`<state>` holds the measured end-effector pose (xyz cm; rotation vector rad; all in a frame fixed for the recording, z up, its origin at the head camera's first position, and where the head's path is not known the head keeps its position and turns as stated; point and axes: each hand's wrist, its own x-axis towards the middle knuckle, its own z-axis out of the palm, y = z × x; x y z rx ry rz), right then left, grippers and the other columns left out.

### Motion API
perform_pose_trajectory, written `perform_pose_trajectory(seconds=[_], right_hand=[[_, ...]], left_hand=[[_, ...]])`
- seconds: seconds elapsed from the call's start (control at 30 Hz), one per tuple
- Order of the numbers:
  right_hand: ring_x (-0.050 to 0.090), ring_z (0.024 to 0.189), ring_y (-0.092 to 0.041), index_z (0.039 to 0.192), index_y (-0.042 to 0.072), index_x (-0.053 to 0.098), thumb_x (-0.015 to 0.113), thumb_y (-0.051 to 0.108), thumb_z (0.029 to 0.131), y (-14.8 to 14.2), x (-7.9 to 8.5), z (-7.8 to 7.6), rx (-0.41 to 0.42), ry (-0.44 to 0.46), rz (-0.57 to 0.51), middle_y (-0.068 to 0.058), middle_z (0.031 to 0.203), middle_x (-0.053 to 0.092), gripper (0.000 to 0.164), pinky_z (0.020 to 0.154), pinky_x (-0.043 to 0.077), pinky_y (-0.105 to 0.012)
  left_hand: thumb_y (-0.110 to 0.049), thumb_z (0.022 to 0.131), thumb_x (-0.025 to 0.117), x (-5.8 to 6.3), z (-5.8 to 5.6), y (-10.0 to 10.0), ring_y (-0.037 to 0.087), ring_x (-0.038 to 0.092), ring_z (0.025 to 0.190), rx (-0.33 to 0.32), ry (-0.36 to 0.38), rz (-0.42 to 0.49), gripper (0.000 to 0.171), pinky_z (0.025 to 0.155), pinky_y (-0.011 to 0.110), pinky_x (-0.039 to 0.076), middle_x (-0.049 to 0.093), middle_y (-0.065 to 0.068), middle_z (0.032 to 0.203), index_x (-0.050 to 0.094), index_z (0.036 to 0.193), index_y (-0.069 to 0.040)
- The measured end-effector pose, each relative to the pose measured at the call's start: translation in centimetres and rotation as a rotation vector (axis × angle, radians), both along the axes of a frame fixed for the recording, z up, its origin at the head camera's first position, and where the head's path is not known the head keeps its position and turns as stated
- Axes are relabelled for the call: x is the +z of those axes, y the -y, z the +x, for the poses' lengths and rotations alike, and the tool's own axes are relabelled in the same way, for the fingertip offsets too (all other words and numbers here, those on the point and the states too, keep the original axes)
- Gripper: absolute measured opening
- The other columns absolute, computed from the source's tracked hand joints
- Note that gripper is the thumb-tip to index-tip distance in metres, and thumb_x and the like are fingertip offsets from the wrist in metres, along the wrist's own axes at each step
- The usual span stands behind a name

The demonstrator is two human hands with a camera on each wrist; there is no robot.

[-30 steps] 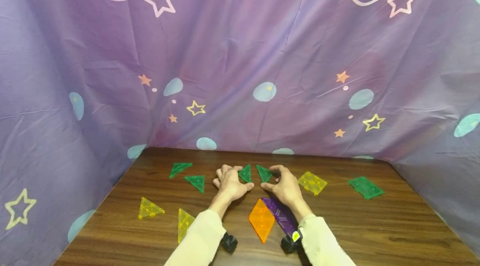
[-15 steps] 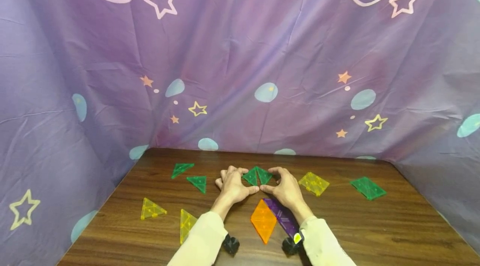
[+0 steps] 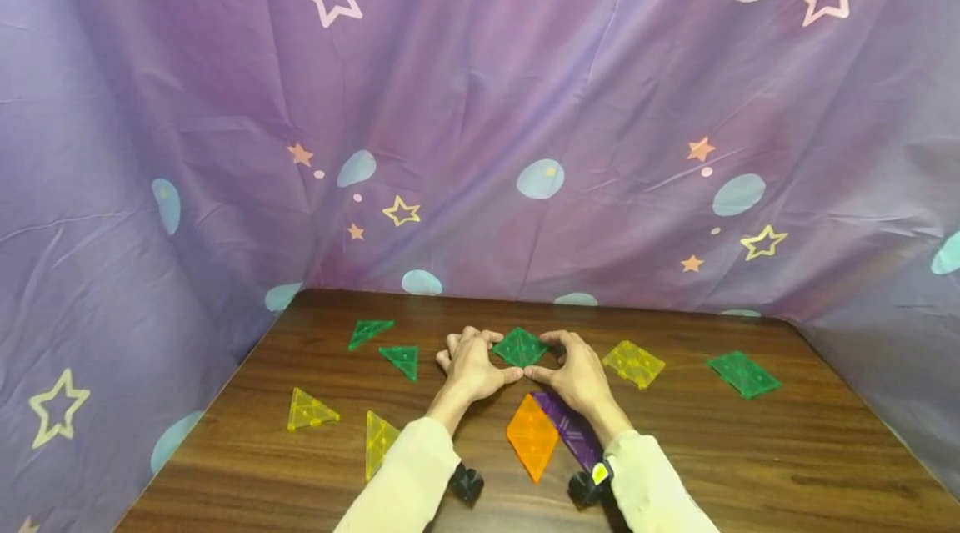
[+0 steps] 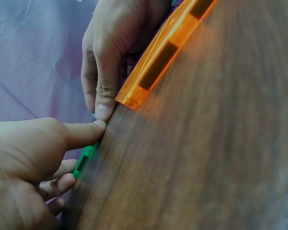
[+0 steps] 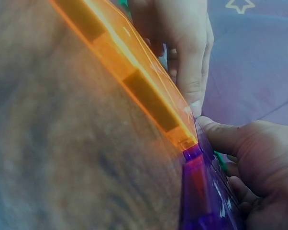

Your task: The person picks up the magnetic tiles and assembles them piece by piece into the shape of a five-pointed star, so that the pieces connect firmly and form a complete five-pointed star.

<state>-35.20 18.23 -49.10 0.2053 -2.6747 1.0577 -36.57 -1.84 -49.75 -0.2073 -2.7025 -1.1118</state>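
Two green translucent triangle tiles, a left one (image 3: pixel 510 349) and a right one (image 3: pixel 532 347), lie edge to edge as a diamond near the back of the table in the head view. My left hand (image 3: pixel 474 366) holds the left triangle between thumb and fingers. On the other side my right hand (image 3: pixel 576 370) grips the right triangle the same way. The thumb tips meet at the diamond's near corner. In the left wrist view, a green edge (image 4: pixel 84 160) shows between my left thumb and fingers. Nearer me, an orange diamond tile (image 3: pixel 533 437) adjoins a purple tile (image 3: pixel 573 431), partly covered by my right wrist.
Loose green triangles (image 3: pixel 401 360) (image 3: pixel 369 333) lie to the left, with yellow triangles (image 3: pixel 309 411) (image 3: pixel 379 438) closer in, one partly behind my left sleeve. To the right are a yellow tile (image 3: pixel 633 363) and a green tile (image 3: pixel 744 374). A patterned purple cloth (image 3: pixel 465 141) hangs behind the table.
Both hands have drawn inward, closing the gap between the two green triangles, which now form a diamond. The other tiles keep their places; the view has shifted slightly.
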Motion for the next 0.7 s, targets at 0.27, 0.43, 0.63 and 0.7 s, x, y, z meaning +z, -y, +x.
perform_pose_trajectory(seconds=[0.27,0.43,0.63,0.7], right_hand=[[0.068,0.103,-0.032,0.139,0.004,0.071,0.099,0.031,0.085,-0.2,0.4,-0.3,0.039,-0.039,0.013,-0.017,0.129,0.072,0.066,0.093,0.055,-0.05],[0.067,0.103,-0.031,0.138,0.004,0.072,0.099,0.032,0.085,-0.1,0.6,-0.2,0.042,-0.039,0.02,-0.017,0.128,0.071,0.066,0.092,0.054,-0.05],[0.068,0.102,-0.031,0.138,0.003,0.073,0.1,0.033,0.084,0.0,0.4,0.4,0.044,-0.029,0.014,-0.017,0.128,0.072,0.066,0.09,0.055,-0.05],[0.068,0.103,-0.031,0.138,0.004,0.073,0.1,0.032,0.084,0.1,0.2,0.5,0.04,-0.029,0.016,-0.016,0.128,0.072,0.067,0.09,0.055,-0.05]], left_hand=[[-0.037,0.086,0.099,1.1,0.0,-0.1,0.036,0.045,0.127,-0.013,0.01,-0.013,0.06,0.106,0.062,0.028,0.065,0.006,0.12,0.075,0.136,-0.014],[-0.036,0.087,0.097,0.9,-0.2,-0.1,0.036,0.046,0.129,-0.025,0.009,-0.007,0.058,0.107,0.063,0.028,0.065,0.004,0.117,0.075,0.136,-0.014],[-0.036,0.088,0.097,0.2,-0.1,0.2,0.039,0.045,0.131,-0.039,0.043,-0.029,0.061,0.107,0.065,0.03,0.065,0.008,0.124,0.074,0.14,-0.014],[-0.035,0.088,0.096,0.2,0.1,0.4,0.042,0.044,0.132,-0.06,0.064,-0.027,0.066,0.108,0.067,0.031,0.063,0.014,0.131,0.07,0.144,-0.013]])
